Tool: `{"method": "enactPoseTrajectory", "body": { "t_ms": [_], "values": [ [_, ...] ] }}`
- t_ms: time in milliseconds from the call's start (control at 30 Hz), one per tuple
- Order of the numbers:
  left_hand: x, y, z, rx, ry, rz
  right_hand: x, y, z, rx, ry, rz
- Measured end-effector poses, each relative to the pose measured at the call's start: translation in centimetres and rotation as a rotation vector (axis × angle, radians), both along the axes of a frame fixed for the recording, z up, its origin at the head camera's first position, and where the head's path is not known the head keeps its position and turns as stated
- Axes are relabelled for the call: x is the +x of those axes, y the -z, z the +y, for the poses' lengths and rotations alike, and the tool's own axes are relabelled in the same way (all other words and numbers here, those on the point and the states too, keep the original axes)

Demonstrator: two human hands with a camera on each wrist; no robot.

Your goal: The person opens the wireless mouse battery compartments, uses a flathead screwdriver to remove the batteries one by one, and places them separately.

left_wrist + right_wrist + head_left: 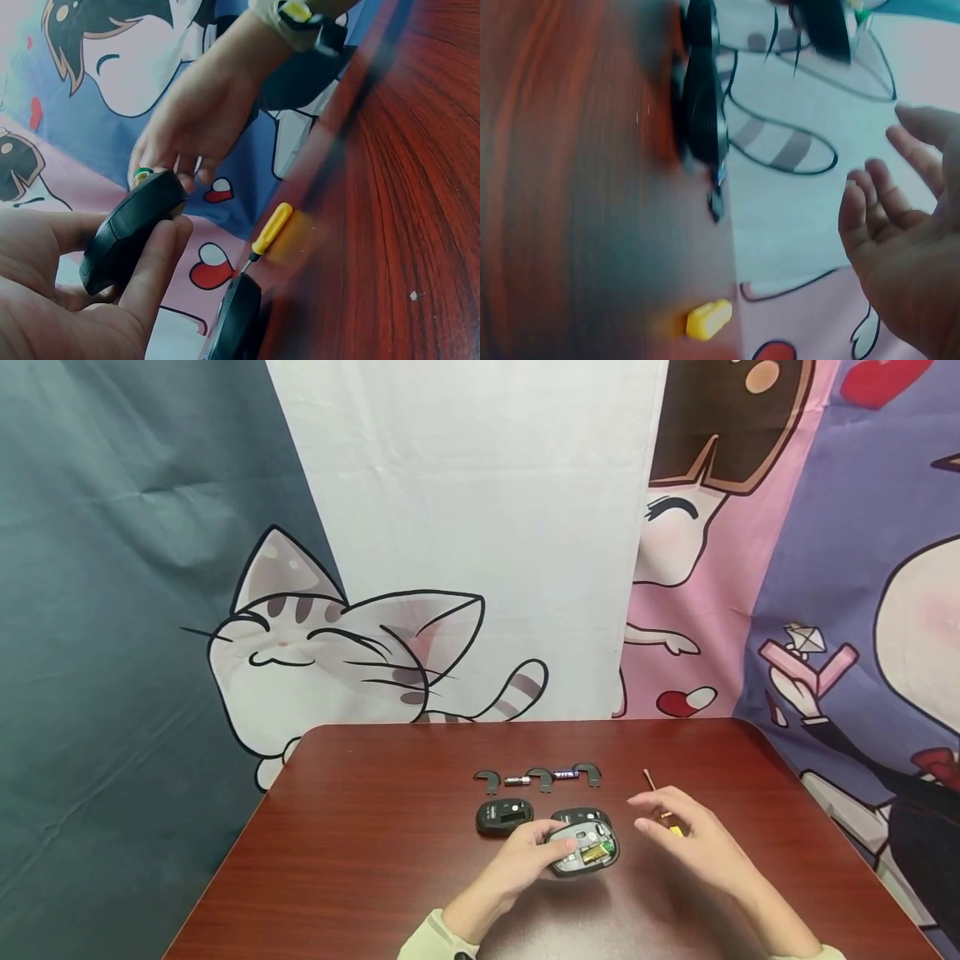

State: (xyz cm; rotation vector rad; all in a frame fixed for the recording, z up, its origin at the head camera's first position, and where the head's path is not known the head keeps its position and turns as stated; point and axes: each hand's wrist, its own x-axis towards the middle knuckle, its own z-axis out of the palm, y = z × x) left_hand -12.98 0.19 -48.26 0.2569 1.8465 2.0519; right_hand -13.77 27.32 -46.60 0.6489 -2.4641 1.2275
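Observation:
My left hand (513,867) grips a computer mouse (573,837) by its side, bottom turned up and raised over the table. Its cover is off, baring a grey inside with a green and gold battery (597,852). To the right, my right hand (701,835) hovers with fingers loosely bent and nothing in them. Below that hand lies a screwdriver with a yellow handle (273,227), partly hidden in the head view. Just behind the held mouse a second black mouse (580,815) rests on the table, partly covered by it.
A third black mouse (504,817) lies bottom up to the left. Behind the mice is a row of curved black covers (542,778), with a silver-and-dark battery (517,781) and a blue battery (566,773) between them. A printed cloth (480,527) hangs behind the brown table (337,852).

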Motion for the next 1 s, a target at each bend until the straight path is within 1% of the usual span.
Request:
{"method": "enactPoseTrajectory", "body": {
  "t_ms": [133,300,633,767,1000],
  "values": [
    [-0.1,0.0,0.0,0.014,0.005,-0.007,1.0,-0.1,-0.9,-0.027,-0.125,0.031],
    [-0.2,-0.1,0.0,0.017,0.005,-0.009,1.5,0.1,-1.6,-0.044,-0.205,0.038],
    [-0.2,-0.2,0.1,0.011,0.008,-0.004,1.9,0.3,-2.3,-0.059,-0.262,0.086],
    [-0.1,-0.3,0.1,0.007,0.013,0.002,1.9,0.6,-2.3,-0.07,-0.277,0.076],
    [-0.1,-0.4,0.1,-0.009,0.043,0.004,1.9,0.9,-2.1,-0.06,-0.248,0.031]
  ]
}}
